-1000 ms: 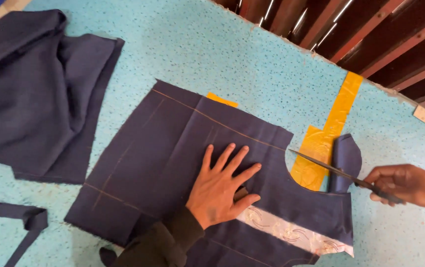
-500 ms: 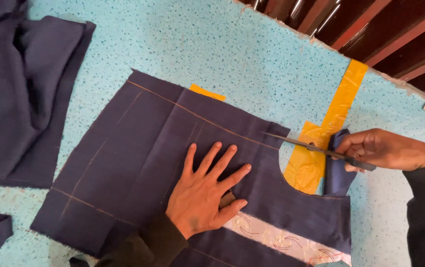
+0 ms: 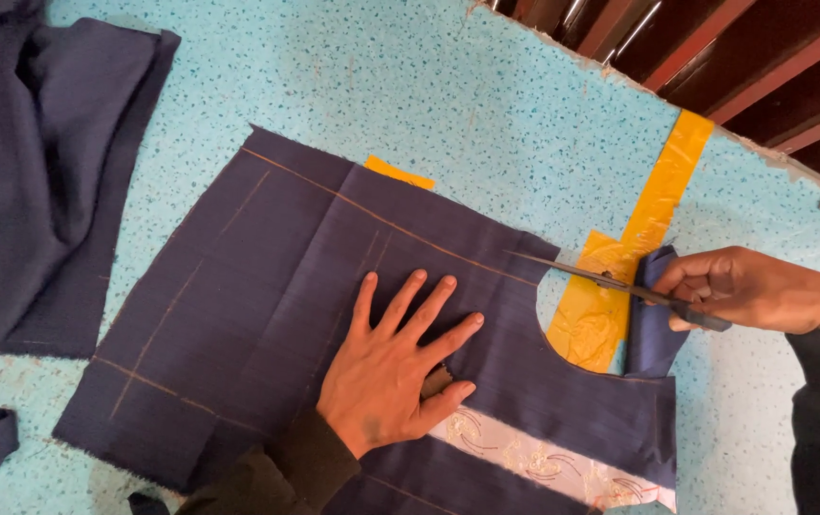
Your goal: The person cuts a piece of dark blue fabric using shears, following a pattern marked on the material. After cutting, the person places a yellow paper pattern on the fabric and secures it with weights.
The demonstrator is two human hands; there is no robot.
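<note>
Scissors [image 3: 610, 281] at navy fabric's [image 3: 267, 315] marked top edge

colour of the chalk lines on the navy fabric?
Orange-brown lines on the navy fabric; head view.

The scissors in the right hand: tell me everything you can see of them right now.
The scissors look like metal, with long thin blades and dark handles. The right hand wraps the handles, hiding most of them. They lie nearly flat, tips pointing left, slightly up-frame, at the edge of the navy fabric panel, near its chalk line by the curved cut-out. The blades show as one thin line, so they look nearly closed. They cross above the yellow tape on the table. The left hand presses the panel flat, clear of the blades.
</note>
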